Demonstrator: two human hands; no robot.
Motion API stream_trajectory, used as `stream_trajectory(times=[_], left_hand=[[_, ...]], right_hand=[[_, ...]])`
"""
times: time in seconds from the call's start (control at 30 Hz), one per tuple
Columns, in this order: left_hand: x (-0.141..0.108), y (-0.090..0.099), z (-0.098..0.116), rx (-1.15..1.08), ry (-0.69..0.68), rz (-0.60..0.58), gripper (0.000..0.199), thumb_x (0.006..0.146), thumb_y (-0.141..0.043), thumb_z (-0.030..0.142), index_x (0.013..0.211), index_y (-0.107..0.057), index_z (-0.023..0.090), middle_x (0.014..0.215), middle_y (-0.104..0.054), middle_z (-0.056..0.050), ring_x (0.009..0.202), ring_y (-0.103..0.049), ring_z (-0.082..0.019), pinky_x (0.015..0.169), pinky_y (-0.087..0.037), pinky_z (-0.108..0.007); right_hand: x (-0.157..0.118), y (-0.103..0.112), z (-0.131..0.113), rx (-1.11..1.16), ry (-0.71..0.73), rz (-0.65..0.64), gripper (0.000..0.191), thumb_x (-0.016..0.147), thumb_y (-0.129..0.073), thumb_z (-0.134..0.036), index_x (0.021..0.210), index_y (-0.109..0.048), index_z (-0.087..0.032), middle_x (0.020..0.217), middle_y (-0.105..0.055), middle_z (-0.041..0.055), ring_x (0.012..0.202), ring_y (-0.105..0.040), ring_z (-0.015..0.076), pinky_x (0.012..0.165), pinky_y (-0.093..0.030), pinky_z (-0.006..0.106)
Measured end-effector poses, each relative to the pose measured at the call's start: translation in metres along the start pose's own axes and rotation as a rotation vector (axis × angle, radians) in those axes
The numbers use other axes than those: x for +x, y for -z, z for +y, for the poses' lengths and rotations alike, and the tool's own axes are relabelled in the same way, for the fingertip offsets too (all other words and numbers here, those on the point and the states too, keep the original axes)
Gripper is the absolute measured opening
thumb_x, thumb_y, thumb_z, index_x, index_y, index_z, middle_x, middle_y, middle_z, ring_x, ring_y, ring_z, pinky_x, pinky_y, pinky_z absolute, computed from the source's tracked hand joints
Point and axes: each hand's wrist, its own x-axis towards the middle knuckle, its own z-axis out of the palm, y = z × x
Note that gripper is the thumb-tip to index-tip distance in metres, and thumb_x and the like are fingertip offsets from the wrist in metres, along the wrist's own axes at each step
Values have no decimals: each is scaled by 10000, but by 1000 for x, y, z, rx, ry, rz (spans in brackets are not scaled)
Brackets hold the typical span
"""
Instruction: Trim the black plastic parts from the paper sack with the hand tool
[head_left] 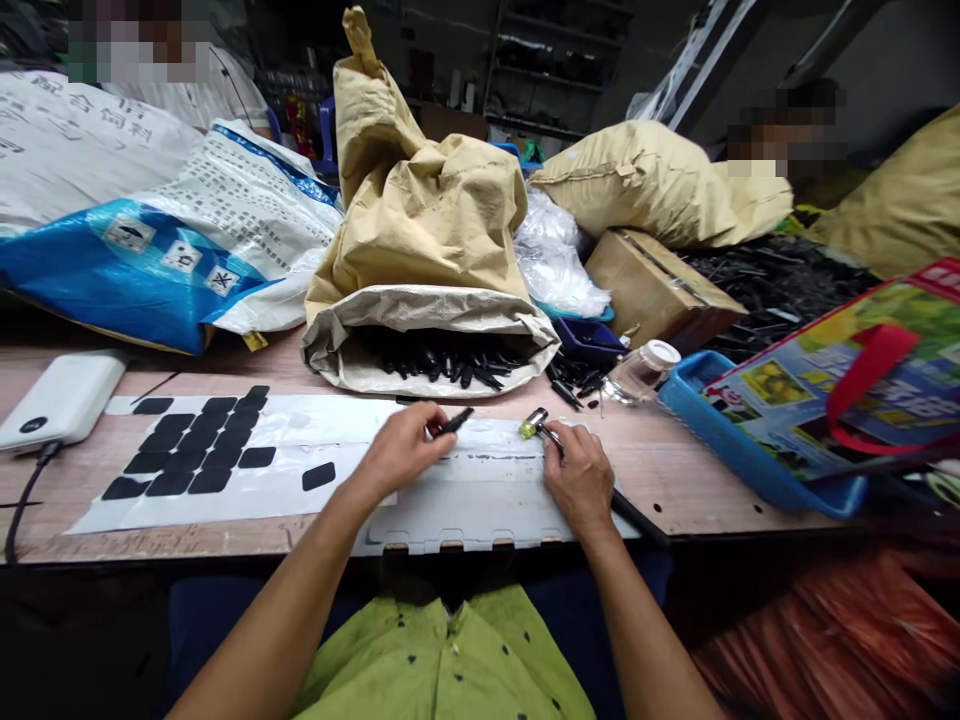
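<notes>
White sacking (67, 170) shows “配合饲料” (97, 108), blue (82, 245) an umbrella (130, 232).

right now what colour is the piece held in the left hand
The piece in the left hand is black, head view.

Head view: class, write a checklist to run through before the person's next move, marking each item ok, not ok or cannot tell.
1. Left hand holds a black part: ok.
2. Right hand grips the hammer-like tool: ok.
3. Sack open, black pieces showing inside: ok.
4. All black pieces inside the sack: not ok, loose pieces lie beside its mouth.
5. Tool's head firmly fixed: cannot tell.
</notes>
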Motion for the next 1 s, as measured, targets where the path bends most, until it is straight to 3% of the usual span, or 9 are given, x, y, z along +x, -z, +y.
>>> stream_trajectory(times=[0.1,0.2,0.43,0.57,0.67,0.83,1.0], left_hand=[[-13,-25,-5,111,-157,-44,121,858,-679,309,916,-682,203,927,-656,-45,908,-561,-223,802,-425,-334],[-13,-36,-16,156,-188,-19,124,856,-709,304,935,-699,208,932,-635,-48,955,-534,-242,854,-410,-364],[-13,-35,-24,101,-204,-5,185,818,-760,303,978,-722,218,931,-635,-39,955,-536,-238,859,-420,-359],[-13,-34,-22,87,-194,-21,156,822,-755,294,963,-741,228,907,-644,-35,949,-539,-237,848,-418,-357],[-12,-33,-22,64,-180,-39,163,814,-769,293,964,-760,229,899,-654,-34,954,-543,-237,856,-419,-361],[-11,-34,-24,40,-156,-40,162,811,-774,302,966,-787,257,894,-661,-32,965,-547,-235,862,-423,-362],[-10,-34,-24,31,-146,-45,147,796,-786,281,941,-790,261,892,-663,-28,951,-551,-231,868,-425,-359]], right_hand=[[0,0,-1,-3,-2,4,266,952,-523,-222,1165,-681,-232,975,-653,63,911,-530,232,834,-387,338],[-1,1,-1,-7,-6,0,262,952,-531,-233,1165,-684,-238,963,-651,59,907,-529,231,827,-386,337],[0,1,2,22,-6,-8,276,957,-517,-238,1170,-692,-238,977,-664,66,922,-550,233,848,-411,346],[4,10,1,159,-29,-36,274,951,-521,-240,1149,-711,-227,999,-692,71,973,-599,239,884,-457,364],[4,26,-16,337,-35,8,287,975,-511,-265,1182,-706,-223,1030,-716,78,961,-645,225,875,-502,359],[-4,50,-64,635,71,-126,257,994,-546,-273,1199,-701,-255,1076,-742,61,965,-692,198,872,-548,333],[-12,49,-90,640,180,-171,299,1011,-517,-222,1250,-689,-277,1004,-729,49,939,-672,183,852,-534,317]])
